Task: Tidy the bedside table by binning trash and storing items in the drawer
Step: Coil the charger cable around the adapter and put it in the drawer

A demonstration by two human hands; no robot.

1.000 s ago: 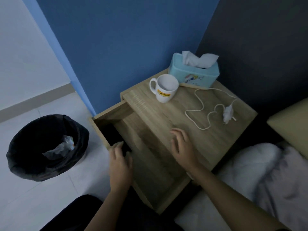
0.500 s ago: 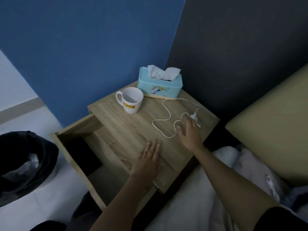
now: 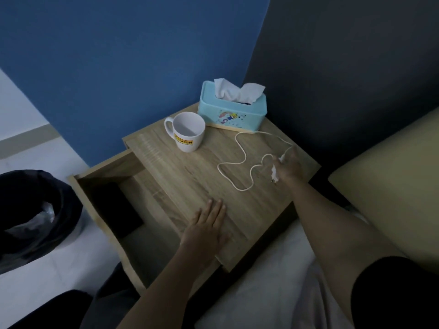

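Right hand [image 3: 289, 166] curls its fingers round the charger plug [image 3: 274, 174] at the right edge of the bedside table [image 3: 190, 176] — cable [image 3: 237, 160] trailing — while the left hand [image 3: 206, 227] lies flat, fingers straight, at the near edge (likely bracing), drawer [image 3: 111, 166] open at left.

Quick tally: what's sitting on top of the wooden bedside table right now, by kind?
White ceramic mug with yellow label: 1
Light blue plastic tissue box: 1
White charger cable with plug: 1
Total: 3
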